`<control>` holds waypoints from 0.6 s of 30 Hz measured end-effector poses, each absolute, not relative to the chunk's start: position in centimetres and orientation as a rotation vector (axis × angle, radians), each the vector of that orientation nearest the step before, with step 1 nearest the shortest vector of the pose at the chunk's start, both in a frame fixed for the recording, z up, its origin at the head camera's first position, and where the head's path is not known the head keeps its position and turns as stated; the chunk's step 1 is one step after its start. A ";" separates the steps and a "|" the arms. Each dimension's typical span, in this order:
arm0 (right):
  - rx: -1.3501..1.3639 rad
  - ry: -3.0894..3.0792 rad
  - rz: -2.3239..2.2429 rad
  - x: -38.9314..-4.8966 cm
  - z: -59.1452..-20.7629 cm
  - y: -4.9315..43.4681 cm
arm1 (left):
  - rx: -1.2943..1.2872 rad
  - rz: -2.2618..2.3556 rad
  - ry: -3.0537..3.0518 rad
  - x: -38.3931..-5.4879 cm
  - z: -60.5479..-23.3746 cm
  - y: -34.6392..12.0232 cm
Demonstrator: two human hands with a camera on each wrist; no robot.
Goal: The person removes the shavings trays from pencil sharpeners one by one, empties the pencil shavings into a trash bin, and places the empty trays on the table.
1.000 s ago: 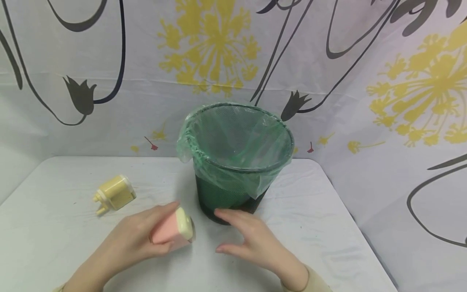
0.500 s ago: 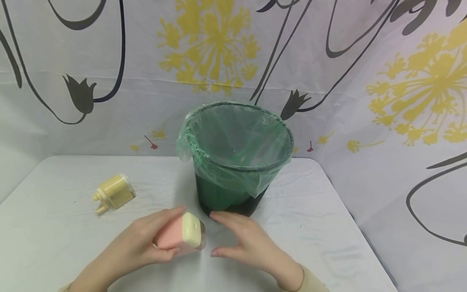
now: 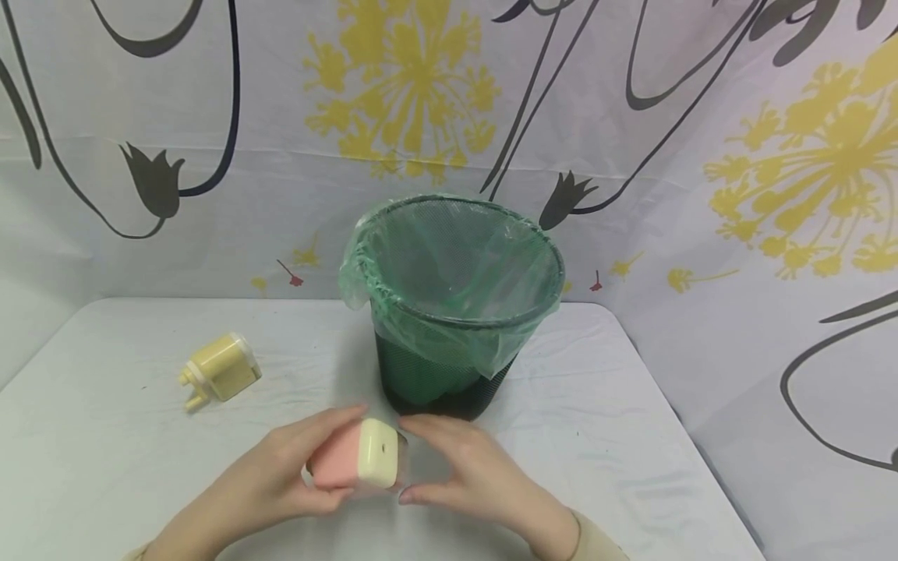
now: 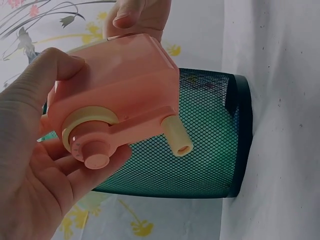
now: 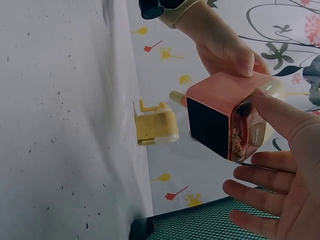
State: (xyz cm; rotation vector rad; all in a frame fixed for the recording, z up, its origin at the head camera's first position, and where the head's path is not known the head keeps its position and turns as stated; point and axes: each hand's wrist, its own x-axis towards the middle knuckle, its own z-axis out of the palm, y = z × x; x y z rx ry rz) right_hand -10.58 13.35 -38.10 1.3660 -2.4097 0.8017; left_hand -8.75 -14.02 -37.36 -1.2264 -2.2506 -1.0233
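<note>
My left hand (image 3: 277,471) grips a pink crank pencil sharpener (image 3: 338,460) by its body, raised in front of the bin. Its crank and cream handle show in the left wrist view. In the right wrist view, brown shavings (image 5: 236,145) lie inside its clear shavings drawer (image 5: 253,131). My right hand (image 3: 477,479) is at that drawer's end, with its fingers extended. The right thumb (image 5: 277,112) appears to touch the drawer's edge; firm contact is hard to tell.
A green-lined mesh waste bin (image 3: 435,382) stands just behind my hands. A yellow crank sharpener (image 3: 223,369) lies at the left of the white table (image 3: 617,436). Patterned fabric (image 3: 266,101) hangs behind the table.
My left hand has brought the pink pencil sharpener to the right and slightly nearer to me. My right hand has shifted a little left, closing the gap to the drawer.
</note>
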 end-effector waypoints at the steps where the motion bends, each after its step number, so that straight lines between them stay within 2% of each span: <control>1: 1.369 -2.408 0.800 -10.5 -38.1 13.3 | -1.229 -1.025 -2.249 -8.7 -37.4 -14.0; 18: 1.337 -2.405 0.852 -10.3 -38.3 12.8 | -1.254 -1.047 -2.252 -8.4 -37.7 -13.3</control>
